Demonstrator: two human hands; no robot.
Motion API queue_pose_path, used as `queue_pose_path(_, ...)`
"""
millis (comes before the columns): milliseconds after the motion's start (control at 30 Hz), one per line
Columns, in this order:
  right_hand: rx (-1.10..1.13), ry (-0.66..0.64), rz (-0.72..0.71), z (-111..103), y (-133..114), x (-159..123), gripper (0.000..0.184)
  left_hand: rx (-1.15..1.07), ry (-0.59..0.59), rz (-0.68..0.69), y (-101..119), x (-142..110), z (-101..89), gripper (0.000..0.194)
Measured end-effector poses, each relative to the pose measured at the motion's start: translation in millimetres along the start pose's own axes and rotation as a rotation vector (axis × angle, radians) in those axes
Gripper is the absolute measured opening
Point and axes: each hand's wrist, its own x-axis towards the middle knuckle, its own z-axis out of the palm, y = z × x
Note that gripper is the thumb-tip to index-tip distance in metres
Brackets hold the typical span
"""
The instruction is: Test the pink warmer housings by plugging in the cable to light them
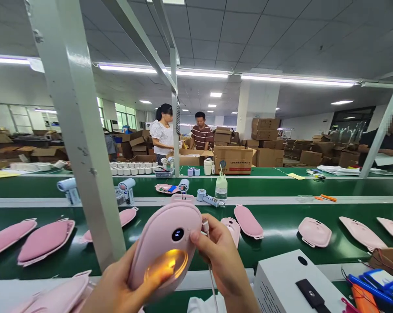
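Note:
A pink oval electric device is held up in front of me, its face tilted toward me. Its small round black screen shows lit digits, and an oval lower down glows amber. My left hand grips the lower left side, thumb lying over the glowing oval. At the right edge, my right hand pinches a white cable plug with its thumb against the device beside the buttons. Whether the plug is fully seated I cannot tell. The white cable hangs down below this hand.
Several pink devices and shells, such as this pink shell, lie along the green conveyor belt. A grey metal post rises at left. A white box stands at lower right by blue-handled tools. Co-workers stand beyond the line.

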Motion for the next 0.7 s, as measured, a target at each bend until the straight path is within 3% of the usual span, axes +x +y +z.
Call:
queue_pose_path(100, -0.012, 0.082, -0.015, -8, 4, 9, 0.029, 0.13, -0.201, -0.004, 0, 19, 0.9, 0.076)
queue_pose_path(300, -0.023, 0.235, -0.055, -23, 6, 21, 0.03, 0.063, -0.6, 0.128, 6, 74, 0.0, 0.08)
queue_pose_path(333, -0.037, 0.265, -0.073, -27, 6, 23, 0.03, 0.068, -0.597, 0.151, 4, 88, 3.2, 0.08)
queue_pose_path(433, -0.1, 0.371, -0.136, -39, 7, 28, 0.027, 0.24, -0.405, 0.126, -18, 128, 23.9, 0.049)
queue_pose_path(500, -0.143, 0.431, -0.172, -46, 9, 30, 0.024, 0.424, -0.289, 0.001, -45, 147, 41.6, 0.036)
queue_pose_path(567, -0.171, 0.456, -0.197, -49, 11, 30, 0.023, 0.578, -0.196, -0.141, -74, 159, 55.2, 0.035)
queue_pose_path(700, -0.199, 0.454, -0.229, -52, 14, 32, 0.019, 0.73, -0.045, -0.35, -111, 172, 60.6, 0.035)
